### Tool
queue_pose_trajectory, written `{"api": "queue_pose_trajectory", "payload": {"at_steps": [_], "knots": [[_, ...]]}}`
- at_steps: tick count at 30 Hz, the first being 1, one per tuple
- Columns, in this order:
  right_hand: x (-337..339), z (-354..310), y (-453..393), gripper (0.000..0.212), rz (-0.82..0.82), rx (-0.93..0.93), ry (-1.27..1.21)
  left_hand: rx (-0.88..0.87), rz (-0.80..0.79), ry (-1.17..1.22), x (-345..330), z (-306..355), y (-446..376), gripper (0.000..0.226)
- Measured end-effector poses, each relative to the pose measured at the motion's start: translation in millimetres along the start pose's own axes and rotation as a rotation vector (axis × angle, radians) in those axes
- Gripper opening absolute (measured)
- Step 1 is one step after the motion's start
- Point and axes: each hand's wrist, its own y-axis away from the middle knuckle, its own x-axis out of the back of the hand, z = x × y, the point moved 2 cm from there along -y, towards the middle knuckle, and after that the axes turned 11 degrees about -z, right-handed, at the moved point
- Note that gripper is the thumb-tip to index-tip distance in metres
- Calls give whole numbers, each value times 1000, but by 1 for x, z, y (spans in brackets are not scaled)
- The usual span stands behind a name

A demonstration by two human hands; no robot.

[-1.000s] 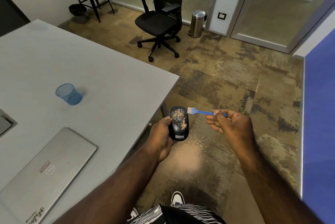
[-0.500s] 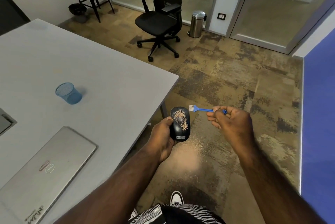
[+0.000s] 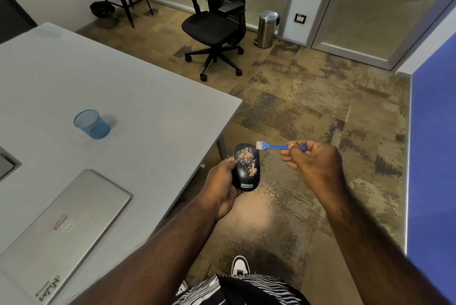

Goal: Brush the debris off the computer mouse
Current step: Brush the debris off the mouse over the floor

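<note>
mostly patchy brown carpet (image 3: 308, 112), probably crumbs, beside grey table (image 3: 128, 97)

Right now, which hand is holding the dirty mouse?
The left hand holds the mouse, speckled with tan crumbs. The right hand pinches the little blue brush instead.

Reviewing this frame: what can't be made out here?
Head view only:
- Underside of the mouse: hidden by the left hand.
- Brush handle end: wrapped in the right hand.
- Whether the bristles touch the mouse: too small to tell.
- Laptop: cut off by the bottom-left edge.
</note>
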Motion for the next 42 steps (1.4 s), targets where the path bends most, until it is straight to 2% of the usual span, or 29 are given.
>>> {"api": "queue_pose_trajectory", "payload": {"at_steps": [10, 12, 16, 20, 31, 35, 38, 42], "knots": [[9, 2, 3, 8, -17, 25, -28, 16, -20, -14, 1, -6, -1, 34], [6, 2, 5, 9, -52, 26, -2, 15, -29, -17, 0, -7, -1, 33], [10, 2, 5, 6, -2, 13, 3, 19, -26, -22, -1, -10, -1, 32], [8, 3, 8, 8, -47, 23, 56, 13, -41, -36, -3, -12, -2, 32], [18, 2, 7, 5, 36, 20, 82, 11, -49, -33, -5, -13, -3, 32], [16, 1, 9, 12, -21, 34, 113, 15, -44, -24, -4, -13, -3, 33], [20, 0, 8, 17, 26, 38, 131, 12, -48, -35, -4, -13, -4, 34], [18, -1, 10, 11, -7, 44, 107, 2, -52, -44, -4, -13, -5, 34]]}}
